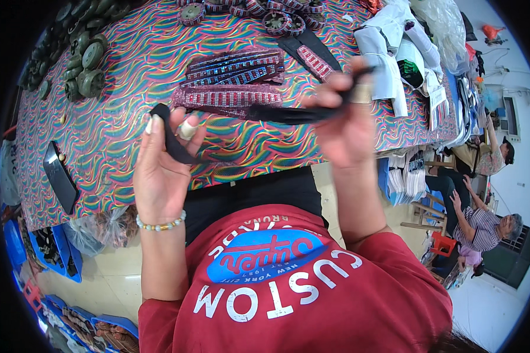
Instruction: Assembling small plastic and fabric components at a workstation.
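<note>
My left hand [164,167], palm up over the near part of the table, pinches a black strip [172,138] that curls down past its fingers. A beige wrap covers one fingertip. My right hand [348,132] is raised to the right and smeared by motion, its fingers closed round another black strip [291,115] whose end points left. The two strips look separate. Just beyond my hands lies a stack of glittery red, pink and blue patterned strips [232,94]. Farther right, a similar patterned strip [315,63] rests on black strips [330,50].
The table has a wavy multicoloured cover [141,65]. Patterned rolls [277,22] stand at the back, with dark green rolls [91,82] at far left. A black phone [60,176] lies left; white wrapped bundles [377,53] sit right. Other people [477,226] sit at far right.
</note>
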Tool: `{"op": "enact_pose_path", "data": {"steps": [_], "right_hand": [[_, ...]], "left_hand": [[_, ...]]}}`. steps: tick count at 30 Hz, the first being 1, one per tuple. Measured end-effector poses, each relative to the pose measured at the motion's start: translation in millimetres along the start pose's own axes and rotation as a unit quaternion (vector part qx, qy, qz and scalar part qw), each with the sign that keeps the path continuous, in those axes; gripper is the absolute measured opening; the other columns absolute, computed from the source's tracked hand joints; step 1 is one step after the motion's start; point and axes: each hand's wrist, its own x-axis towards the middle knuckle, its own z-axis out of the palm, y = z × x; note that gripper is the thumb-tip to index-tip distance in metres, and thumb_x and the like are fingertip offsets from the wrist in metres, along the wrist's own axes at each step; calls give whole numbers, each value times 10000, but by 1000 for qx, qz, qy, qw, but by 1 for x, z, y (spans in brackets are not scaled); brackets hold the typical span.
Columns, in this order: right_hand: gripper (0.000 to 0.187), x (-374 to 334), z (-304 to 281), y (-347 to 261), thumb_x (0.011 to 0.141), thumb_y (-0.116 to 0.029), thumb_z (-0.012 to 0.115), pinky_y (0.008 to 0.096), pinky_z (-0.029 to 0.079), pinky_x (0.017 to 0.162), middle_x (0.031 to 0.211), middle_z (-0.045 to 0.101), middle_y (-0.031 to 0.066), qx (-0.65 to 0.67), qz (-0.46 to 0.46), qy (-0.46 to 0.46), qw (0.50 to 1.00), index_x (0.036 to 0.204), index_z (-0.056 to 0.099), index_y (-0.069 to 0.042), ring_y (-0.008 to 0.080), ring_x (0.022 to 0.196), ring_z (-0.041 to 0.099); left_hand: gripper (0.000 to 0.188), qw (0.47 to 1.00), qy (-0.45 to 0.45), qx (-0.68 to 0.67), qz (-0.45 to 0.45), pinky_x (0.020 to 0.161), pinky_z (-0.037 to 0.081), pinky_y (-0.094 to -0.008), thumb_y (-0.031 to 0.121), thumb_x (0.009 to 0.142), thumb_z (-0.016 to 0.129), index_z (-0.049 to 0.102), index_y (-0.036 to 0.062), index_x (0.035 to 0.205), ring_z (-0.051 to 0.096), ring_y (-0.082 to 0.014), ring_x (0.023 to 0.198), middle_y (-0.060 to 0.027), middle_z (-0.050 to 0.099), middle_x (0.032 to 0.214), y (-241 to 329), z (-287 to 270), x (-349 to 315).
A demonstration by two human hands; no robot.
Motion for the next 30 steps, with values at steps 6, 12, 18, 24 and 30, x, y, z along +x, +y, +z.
{"op": "enact_pose_path", "data": {"steps": [6, 12, 18, 24, 30], "right_hand": [[351, 15, 6, -70, 945, -160, 524, 160, 404, 499, 913, 651, 87, -475, -24, -91, 875, 1264, 502, -17, 56, 584, 544], [386, 54, 3, 31, 823, -179, 641, 357, 478, 798, 997, 631, 93, -758, -280, -267, 524, 1181, 573, -51, 259, 904, 593], [428, -33, 33, 81, 817, -141, 651, 353, 474, 845, 1073, 605, 156, -595, -39, -185, 781, 1216, 547, -24, 294, 975, 594], [212, -30, 17, 47, 953, -181, 512, 239, 515, 662, 869, 626, 29, -167, 293, -12, 941, 1095, 569, -34, 73, 750, 608], [258, -30, 4, 28, 956, -279, 500, 235, 505, 442, 665, 536, 16, -42, 501, -89, 860, 1018, 544, -32, 67, 495, 526]], "left_hand": [[303, 999, 50, 9, 12, 981, 450, -439, 189, 968, 474, 477, 31, 1226, 555, -283, 1128, -128, 576, 1199, 16, -14, -9], [409, 998, 32, 40, 22, 1062, 378, -442, 150, 981, 412, 349, -7, 1353, 442, -297, 1257, -149, 456, 1356, 13, -3, -18], [569, 959, -43, 249, 129, 1132, 186, -407, 345, 1004, 283, 211, -27, 1429, 241, -257, 1377, -126, 207, 1512, -35, 36, -49], [564, 941, -85, 311, 97, 1130, 195, -394, 255, 984, 370, 193, -56, 1420, 241, -283, 1384, -175, 173, 1514, -37, 44, -44], [424, 933, -197, 296, -47, 994, 393, -331, -56, 874, 533, 451, -29, 1289, 480, -204, 1204, -176, 445, 1368, -24, 35, -27]]}}
